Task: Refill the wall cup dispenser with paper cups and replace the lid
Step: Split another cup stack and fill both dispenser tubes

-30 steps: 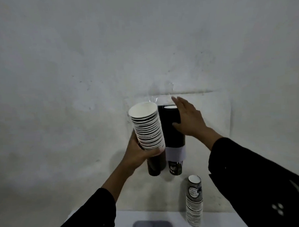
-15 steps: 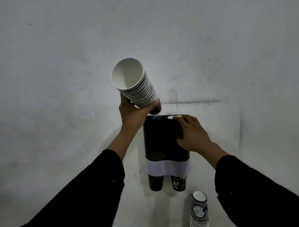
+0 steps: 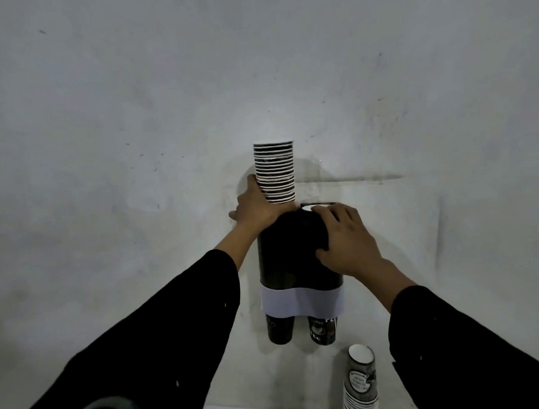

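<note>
On the far wall [image 3: 136, 148] hangs the dark twin-tube cup dispenser [image 3: 290, 259], a white band near its base and one cup showing under each tube. The loading step looks in hand: the stack of paper cups [image 3: 275, 172] stands upright at the mouth of the left tube, gripped at its base by the left hand [image 3: 257, 205]. The right hand [image 3: 345, 239] lies curled against the right tube, steadying it. Next the stack probably needs a straight push down. A spare stack [image 3: 361, 382] waits at near right; no lid is visible
</note>
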